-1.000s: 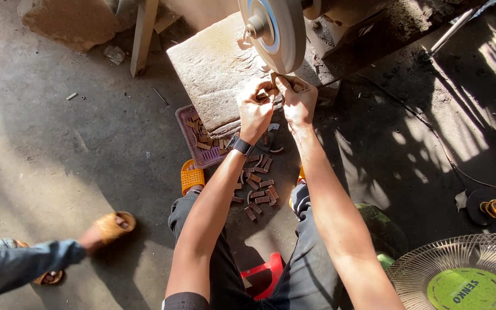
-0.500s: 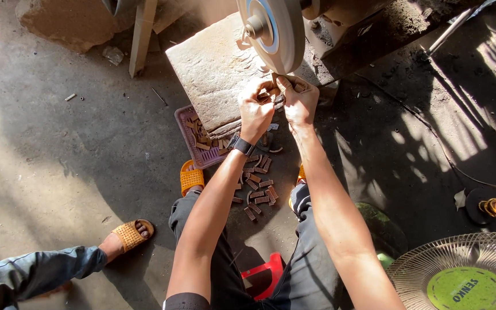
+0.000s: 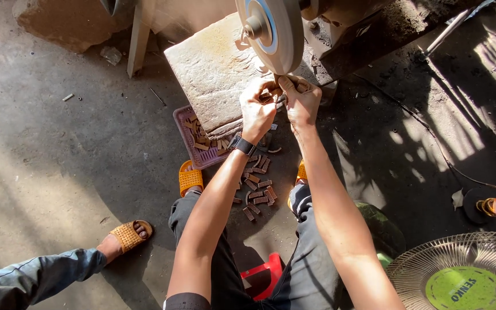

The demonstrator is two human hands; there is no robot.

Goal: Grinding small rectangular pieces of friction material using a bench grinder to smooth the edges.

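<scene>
Grinding wheel (image 3: 274,31) top centre, stone slab (image 3: 213,74) behind; bare floor (image 3: 58,143) open at left. Left hand (image 3: 258,106) and right hand (image 3: 301,100), fingers pinched shut, press small wooden piece (image 3: 282,92) against wheel's lower edge.

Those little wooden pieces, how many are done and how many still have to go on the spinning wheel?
It is hard to say which are done. A scatter of small wooden pieces lies on the floor between the feet, and more sit in the purple tray; which pile is finished cannot be told. In hand: the left hand and right hand press one small piece against the grinding wheel. So the job looks midway.
</scene>
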